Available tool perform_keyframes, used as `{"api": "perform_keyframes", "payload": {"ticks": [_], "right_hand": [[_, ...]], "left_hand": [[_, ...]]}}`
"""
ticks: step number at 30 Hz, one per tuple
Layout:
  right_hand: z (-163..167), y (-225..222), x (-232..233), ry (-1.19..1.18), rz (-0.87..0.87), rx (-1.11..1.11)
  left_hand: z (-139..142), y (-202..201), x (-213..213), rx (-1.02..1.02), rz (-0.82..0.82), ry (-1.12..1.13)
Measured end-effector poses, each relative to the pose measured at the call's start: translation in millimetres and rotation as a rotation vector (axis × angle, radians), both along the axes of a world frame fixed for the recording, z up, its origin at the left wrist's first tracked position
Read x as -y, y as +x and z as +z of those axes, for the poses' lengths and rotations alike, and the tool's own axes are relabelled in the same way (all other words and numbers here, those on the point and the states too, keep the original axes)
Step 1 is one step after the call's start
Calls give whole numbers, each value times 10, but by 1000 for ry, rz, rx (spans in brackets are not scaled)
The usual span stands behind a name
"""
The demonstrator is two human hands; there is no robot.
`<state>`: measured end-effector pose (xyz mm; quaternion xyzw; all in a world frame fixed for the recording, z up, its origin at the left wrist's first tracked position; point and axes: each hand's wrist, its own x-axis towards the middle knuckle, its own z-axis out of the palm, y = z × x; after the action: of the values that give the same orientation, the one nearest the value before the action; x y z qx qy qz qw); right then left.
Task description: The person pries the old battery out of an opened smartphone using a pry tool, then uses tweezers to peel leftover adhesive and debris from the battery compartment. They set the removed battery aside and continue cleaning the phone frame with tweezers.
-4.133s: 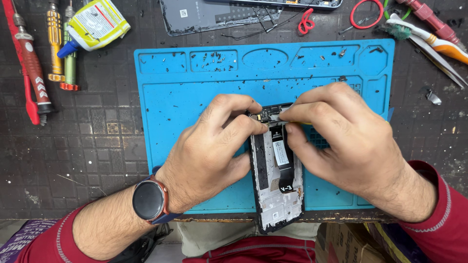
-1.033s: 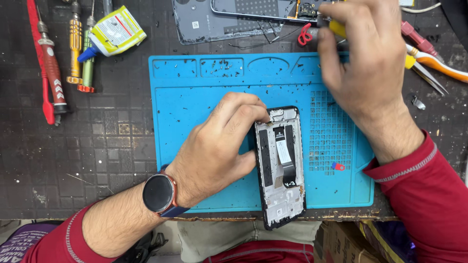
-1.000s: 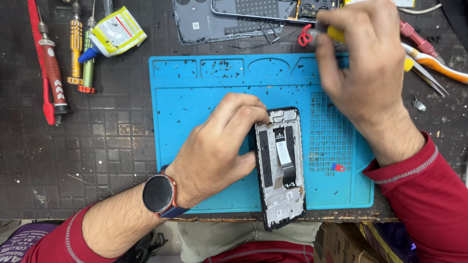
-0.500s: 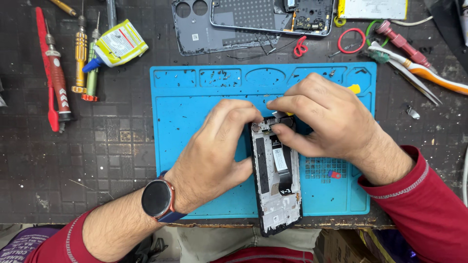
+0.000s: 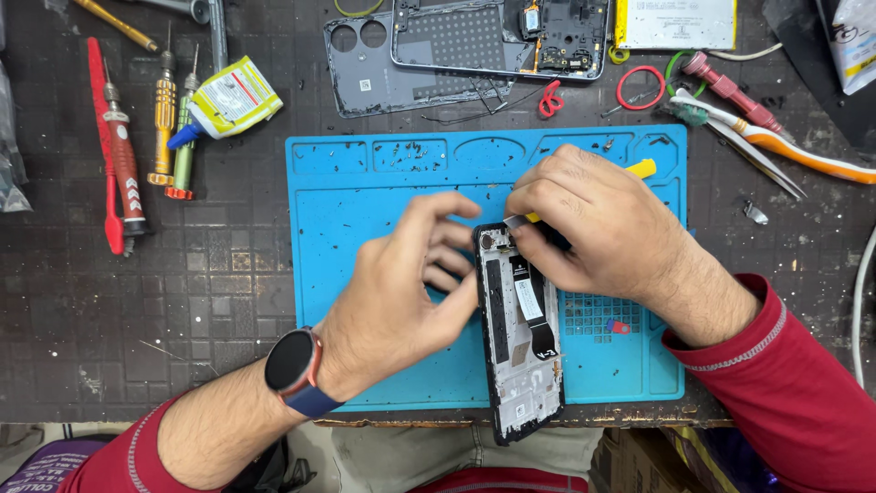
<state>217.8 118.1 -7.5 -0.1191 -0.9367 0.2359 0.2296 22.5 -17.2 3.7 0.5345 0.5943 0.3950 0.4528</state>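
Your left hand [image 5: 401, 292] comes in from the lower left, forearm angled up and to the right, a dark round watch on the wrist. Its fingers are spread and loosely curled, slightly blurred, the thumb stretched toward the right, the grip not closed. Your right hand [image 5: 593, 224] reaches in from the lower right, back of the hand facing up, red sleeve pushed to the forearm. Its fingers are bunched into a tight pinch at the left, the fingertips [image 5: 522, 233] pressed together, close to your left hand's fingers.

Bright, even overhead light, soft shadows, slight motion blur.
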Motion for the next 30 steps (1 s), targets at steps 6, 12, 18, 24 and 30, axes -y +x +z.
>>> {"api": "perform_keyframes", "payload": {"ticks": [6, 12, 18, 24, 30], "right_hand": [[-9, -38, 39, 51, -25, 1], [19, 3, -23, 168, -113, -33], [1, 125, -132, 277, -356, -78], [-116, 540, -417, 453, -621, 77], [-304, 970, -744, 514, -771, 187]], "left_hand": [[89, -23, -30, 173, -75, -16], [57, 31, -47, 228, -106, -124], [34, 26, -42, 273, -64, -168], [17, 18, -26, 279, -55, -154], [47, -17, 1, 334, -1, -41]]}}
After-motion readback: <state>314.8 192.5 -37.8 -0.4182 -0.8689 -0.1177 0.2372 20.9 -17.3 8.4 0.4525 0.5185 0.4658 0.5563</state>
